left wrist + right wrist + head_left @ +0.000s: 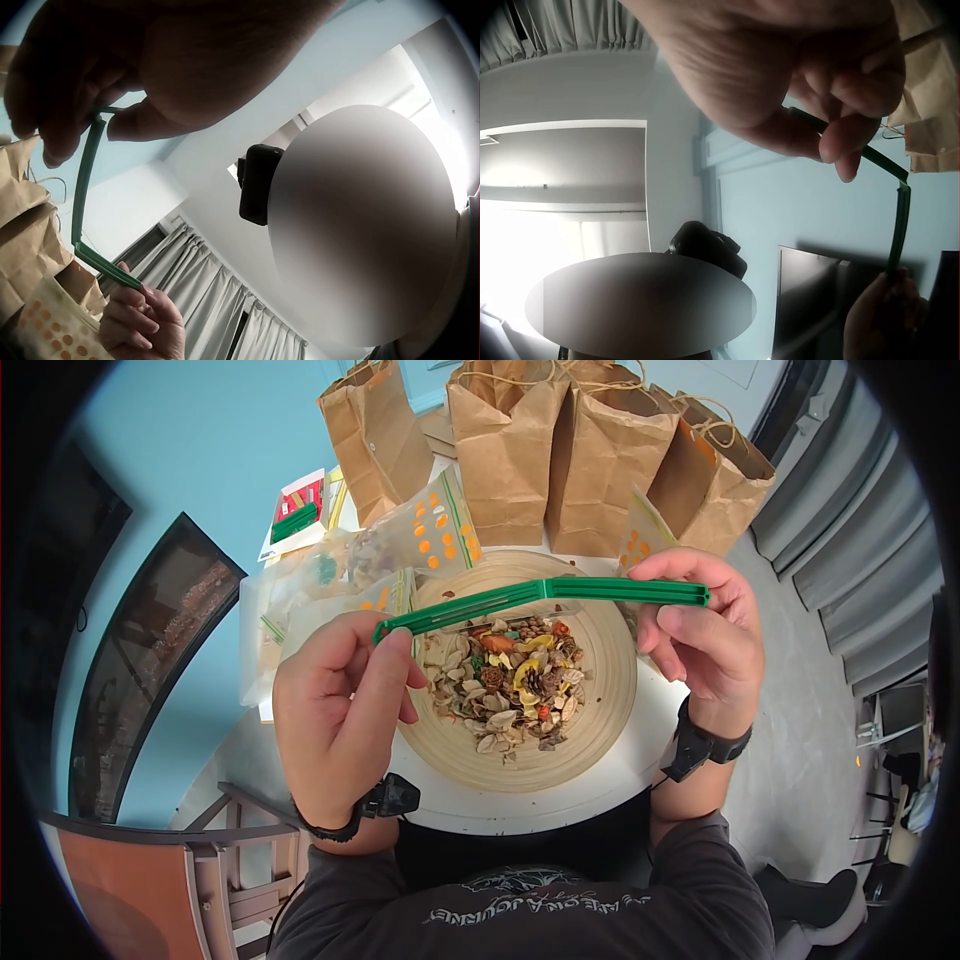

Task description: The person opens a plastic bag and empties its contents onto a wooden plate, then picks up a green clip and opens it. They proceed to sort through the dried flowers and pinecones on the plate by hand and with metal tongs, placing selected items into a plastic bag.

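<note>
A long green bag clip [480, 605] is stretched between both hands above the plate, unfolded at its hinge into a shallow bend. My left hand [345, 705] pinches one end between thumb and fingers. The other end sits in my right hand [705, 630], gripped by thumb and fingers. In the left wrist view the clip [88, 176] shows its bend clearly. Below it, a round wooden plate [600, 730] bears a heap of potpourri [510, 690], with dried petals, small cones and yellow and orange pieces.
Clear zip bags with orange dots [435, 535] lie left of the plate; another dotted bag [645, 535] stands behind my right hand. Several brown paper bags [500, 450] line the back. A small box [297, 510] at the back left holds red and green pieces.
</note>
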Motion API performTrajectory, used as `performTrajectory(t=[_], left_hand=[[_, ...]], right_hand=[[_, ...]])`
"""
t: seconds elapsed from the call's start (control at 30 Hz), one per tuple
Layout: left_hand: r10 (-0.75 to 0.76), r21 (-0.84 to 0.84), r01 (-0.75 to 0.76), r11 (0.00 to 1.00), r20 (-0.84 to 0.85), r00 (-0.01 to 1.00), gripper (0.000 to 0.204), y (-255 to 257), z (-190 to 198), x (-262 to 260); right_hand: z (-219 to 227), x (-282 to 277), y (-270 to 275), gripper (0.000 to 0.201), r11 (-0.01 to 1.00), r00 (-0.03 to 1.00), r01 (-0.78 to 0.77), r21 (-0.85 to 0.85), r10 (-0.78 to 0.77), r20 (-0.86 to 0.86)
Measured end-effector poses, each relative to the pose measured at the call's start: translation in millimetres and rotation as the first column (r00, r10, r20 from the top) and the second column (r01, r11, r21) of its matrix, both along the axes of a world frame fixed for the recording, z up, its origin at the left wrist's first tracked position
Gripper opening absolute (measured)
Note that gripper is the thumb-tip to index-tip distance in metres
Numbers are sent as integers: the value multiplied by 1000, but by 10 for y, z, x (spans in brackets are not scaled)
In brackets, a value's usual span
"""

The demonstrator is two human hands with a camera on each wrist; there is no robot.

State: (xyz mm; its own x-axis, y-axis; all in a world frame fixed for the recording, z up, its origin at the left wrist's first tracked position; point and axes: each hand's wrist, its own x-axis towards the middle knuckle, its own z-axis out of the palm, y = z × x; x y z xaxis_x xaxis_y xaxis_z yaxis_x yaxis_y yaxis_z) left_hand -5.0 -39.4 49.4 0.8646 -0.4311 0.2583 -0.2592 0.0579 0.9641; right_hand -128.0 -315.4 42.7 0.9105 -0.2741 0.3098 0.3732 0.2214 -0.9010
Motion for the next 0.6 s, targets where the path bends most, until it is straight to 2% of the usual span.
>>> performTrajectory(t=[0.1, 0.43, 0.6], left_hand=[[-17, 43, 16, 999, 40, 999, 20, 25, -12, 28], [-30, -25, 31, 999, 24, 999, 15, -9, 0, 26], [-137, -75, 142, 987, 60, 989, 27, 41, -12, 21]], right_hand=[[6, 4, 0, 29, 1000, 1000, -2, -4, 2, -3], [3, 42, 7, 24, 999, 998, 54, 2, -53, -38], [13, 57, 23, 24, 995, 993, 97, 24, -95, -63]])
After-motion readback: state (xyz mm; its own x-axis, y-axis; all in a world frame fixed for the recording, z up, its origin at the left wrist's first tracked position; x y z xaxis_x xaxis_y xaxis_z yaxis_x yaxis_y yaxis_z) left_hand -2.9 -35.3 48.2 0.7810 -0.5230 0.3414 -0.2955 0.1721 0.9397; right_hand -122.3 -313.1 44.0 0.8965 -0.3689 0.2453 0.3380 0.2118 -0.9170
